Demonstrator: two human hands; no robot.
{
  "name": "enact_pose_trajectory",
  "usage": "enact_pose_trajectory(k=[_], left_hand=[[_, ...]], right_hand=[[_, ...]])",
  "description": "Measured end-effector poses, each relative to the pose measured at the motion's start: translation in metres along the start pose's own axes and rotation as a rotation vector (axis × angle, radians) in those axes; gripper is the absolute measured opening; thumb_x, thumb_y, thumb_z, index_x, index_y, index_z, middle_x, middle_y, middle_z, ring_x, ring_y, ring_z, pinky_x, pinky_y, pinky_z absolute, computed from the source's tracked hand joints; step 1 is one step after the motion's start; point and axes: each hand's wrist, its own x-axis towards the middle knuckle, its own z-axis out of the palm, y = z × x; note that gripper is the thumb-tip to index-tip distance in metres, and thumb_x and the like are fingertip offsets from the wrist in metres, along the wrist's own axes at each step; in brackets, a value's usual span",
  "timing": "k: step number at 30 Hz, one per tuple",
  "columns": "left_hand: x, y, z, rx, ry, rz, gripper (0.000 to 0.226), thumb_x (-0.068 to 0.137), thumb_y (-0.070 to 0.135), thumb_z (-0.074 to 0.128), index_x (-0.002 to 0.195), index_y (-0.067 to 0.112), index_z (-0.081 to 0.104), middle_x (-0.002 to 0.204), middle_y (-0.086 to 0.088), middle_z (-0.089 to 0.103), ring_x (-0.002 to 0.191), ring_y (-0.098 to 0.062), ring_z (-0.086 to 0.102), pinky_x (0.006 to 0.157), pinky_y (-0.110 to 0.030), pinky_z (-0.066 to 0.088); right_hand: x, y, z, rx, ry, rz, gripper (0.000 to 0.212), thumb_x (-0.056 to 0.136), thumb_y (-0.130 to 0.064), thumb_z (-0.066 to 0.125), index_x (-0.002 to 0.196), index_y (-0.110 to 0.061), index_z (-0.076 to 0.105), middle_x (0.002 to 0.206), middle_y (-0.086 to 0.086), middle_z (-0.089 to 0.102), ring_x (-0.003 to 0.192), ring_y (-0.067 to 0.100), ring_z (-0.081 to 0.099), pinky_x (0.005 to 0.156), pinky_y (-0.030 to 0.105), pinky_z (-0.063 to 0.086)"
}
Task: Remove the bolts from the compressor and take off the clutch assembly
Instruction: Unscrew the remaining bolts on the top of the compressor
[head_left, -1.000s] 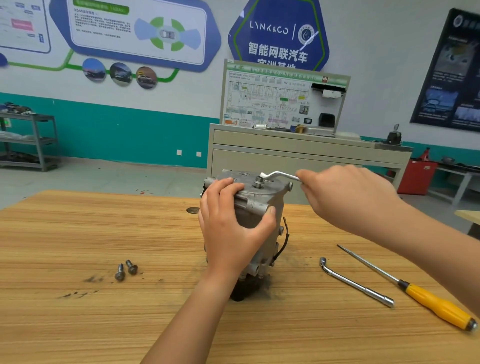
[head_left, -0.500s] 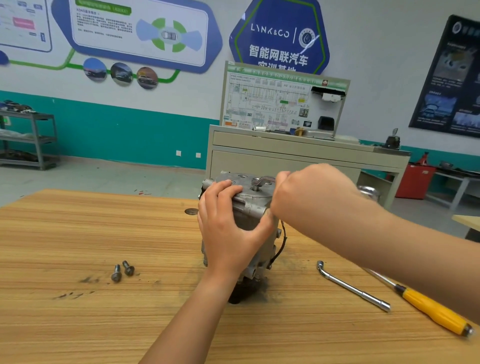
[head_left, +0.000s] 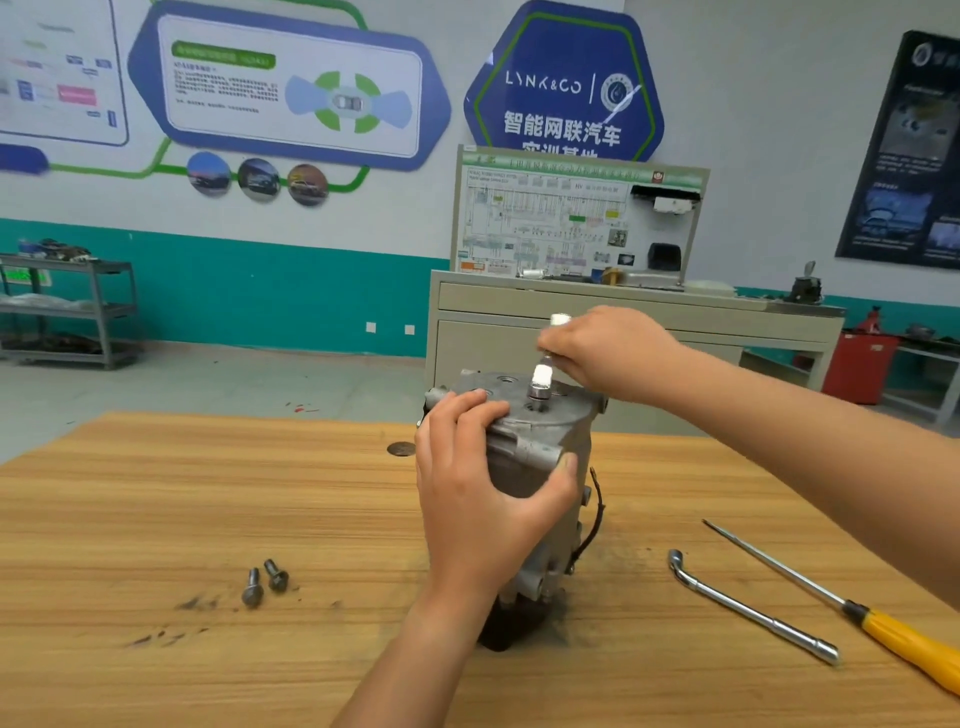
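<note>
1. Clasps the compressor (head_left: 540, 441), upright mid wooden table (head_left: 156, 519), with the left hand (head_left: 483, 499).
2. Pinches a socket wrench (head_left: 543, 376) in the right hand (head_left: 613, 353), standing socket-down on the compressor's top face.
3. Keeps two loose bolts (head_left: 265, 582) lying to the left, an L-shaped wrench (head_left: 748, 608) and a screwdriver (head_left: 893, 634) to the right.

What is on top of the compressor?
A wrench stands upright on top of the compressor, held by the right hand. Fingers of the left hand lie over the near edge. Whatever sits under the wrench tip and those fingers is covered.
</note>
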Motion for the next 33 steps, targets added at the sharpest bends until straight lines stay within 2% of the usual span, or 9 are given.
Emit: enact_pose_trajectory(k=[3,6,9,13,15,19,22,26,33], left_hand=[[0.0,0.0,-0.002,0.013,-0.006,-0.006,0.058,0.067,0.051,0.061,0.105,0.009,0.061,0.115,0.004,0.049,0.115,-0.022,0.046,0.095,-0.045,0.044],[0.001,0.001,-0.002,0.014,-0.019,-0.015,0.058,0.066,0.052,0.06,0.107,0.01,0.061,0.116,0.005,0.048,0.115,-0.021,0.045,0.094,-0.046,0.045],[0.0,0.003,-0.001,0.001,-0.02,-0.03,0.058,0.067,0.051,0.06,0.108,0.01,0.06,0.117,0.006,0.047,0.117,-0.021,0.045,0.096,-0.046,0.044],[-0.001,0.003,0.0,0.0,-0.039,-0.055,0.059,0.068,0.052,0.058,0.11,0.011,0.059,0.119,0.006,0.046,0.121,-0.02,0.042,0.099,-0.046,0.042],[-0.002,0.004,0.0,-0.002,-0.044,-0.064,0.059,0.068,0.052,0.058,0.111,0.012,0.058,0.119,0.007,0.046,0.121,-0.017,0.041,0.1,-0.045,0.041],[-0.003,0.003,0.0,0.0,-0.038,-0.065,0.06,0.068,0.053,0.057,0.111,0.012,0.058,0.12,0.007,0.045,0.119,-0.011,0.038,0.102,-0.036,0.038],[-0.003,0.002,0.0,0.005,-0.041,-0.064,0.06,0.068,0.053,0.056,0.111,0.011,0.058,0.121,0.003,0.049,0.117,-0.007,0.035,0.1,-0.021,0.03],[-0.002,0.003,0.0,0.009,-0.045,-0.064,0.06,0.068,0.054,0.056,0.111,0.012,0.059,0.12,0.005,0.047,0.116,-0.01,0.038,0.098,-0.023,0.031],[-0.003,0.004,0.0,0.009,-0.037,-0.062,0.06,0.068,0.054,0.056,0.111,0.011,0.058,0.119,0.007,0.045,0.117,-0.015,0.041,0.098,-0.027,0.032]], right_hand=[[0.034,-0.007,-0.001,0.059,0.054,-0.175,0.028,0.098,-0.016,0.039,0.117,-0.01,0.059,0.121,0.002,0.062,0.106,0.021,0.059,0.099,0.033,0.032],[0.023,-0.003,0.001,0.125,0.321,-0.203,0.015,0.081,0.005,0.062,0.095,0.005,0.068,0.098,0.018,0.07,0.083,0.031,0.069,0.08,0.041,0.053],[-0.005,0.004,0.013,0.2,0.343,0.027,0.014,0.088,0.0,0.056,0.095,0.007,0.066,0.086,0.021,0.069,0.073,0.035,0.067,0.058,0.042,0.055],[-0.019,0.03,0.004,0.548,0.421,0.642,0.03,0.1,-0.02,0.037,0.105,0.003,0.055,0.086,0.021,0.064,0.073,0.033,0.059,0.064,0.045,0.048],[-0.025,0.037,-0.012,0.661,0.467,0.732,0.028,0.099,-0.02,0.035,0.103,0.002,0.053,0.086,0.021,0.062,0.077,0.036,0.057,0.068,0.047,0.046],[-0.05,0.014,-0.045,0.377,0.109,0.512,0.023,0.099,-0.024,0.035,0.1,-0.009,0.052,0.067,0.003,0.05,0.058,0.022,0.047,0.054,0.033,0.038],[-0.068,-0.019,-0.06,0.104,-0.104,0.351,0.012,0.097,-0.024,0.036,0.09,-0.019,0.046,0.062,-0.002,0.044,0.051,0.014,0.04,0.045,0.027,0.028],[-0.077,-0.039,-0.068,-0.067,-0.142,0.27,0.009,0.093,-0.018,0.042,0.085,-0.021,0.045,0.057,-0.004,0.036,0.046,0.011,0.031,0.04,0.026,0.017],[-0.075,-0.047,-0.082,-0.249,-0.226,0.148,0.031,0.088,-0.003,0.045,0.115,-0.016,0.051,0.055,-0.003,0.03,0.043,0.012,0.026,0.038,0.025,0.015]])
